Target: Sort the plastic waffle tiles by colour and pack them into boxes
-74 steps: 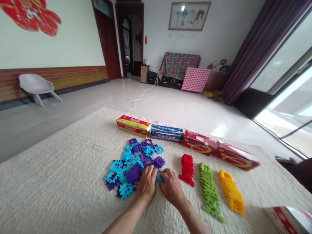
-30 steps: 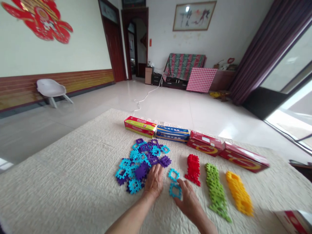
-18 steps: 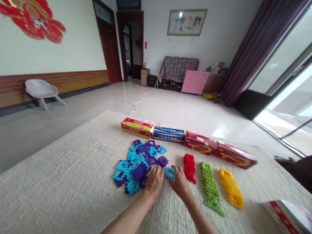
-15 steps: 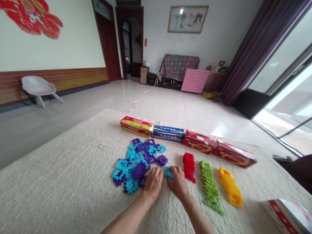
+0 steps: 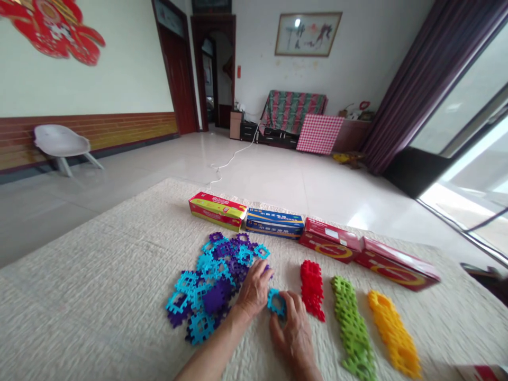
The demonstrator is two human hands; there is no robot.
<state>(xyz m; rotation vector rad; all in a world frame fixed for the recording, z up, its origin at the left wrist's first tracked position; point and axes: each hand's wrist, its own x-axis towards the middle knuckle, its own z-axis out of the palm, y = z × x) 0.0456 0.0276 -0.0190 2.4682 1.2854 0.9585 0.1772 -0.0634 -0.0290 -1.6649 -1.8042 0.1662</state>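
My left hand (image 5: 254,291) is at the right edge of a heap of purple and light blue notched plastic building pieces (image 5: 214,270). Its curled fingers cover most of a purple building piece (image 5: 269,272); the thumb's grip is hidden. A single light blue square building piece (image 5: 271,302) lies on the mat just right of that hand. Beside it, my right hand (image 5: 296,328) has thumb and fingers spread apart, the fingertips at the piece's right edge. To the right are a red row (image 5: 312,288), a green row (image 5: 352,323) and a yellow row (image 5: 392,330) of similar pieces.
A red-yellow box (image 5: 217,211), a blue box (image 5: 274,223) and two dark red boxes (image 5: 331,241) form a line behind the pieces on the cream quilted cover (image 5: 99,296). Part of another box (image 5: 482,372) shows at the lower right. A white chair (image 5: 63,142) stands far left.
My left hand has moved forward onto a purple piece at the heap's edge. My right hand has drawn back slightly beside the light blue piece, and the view has shifted a little.
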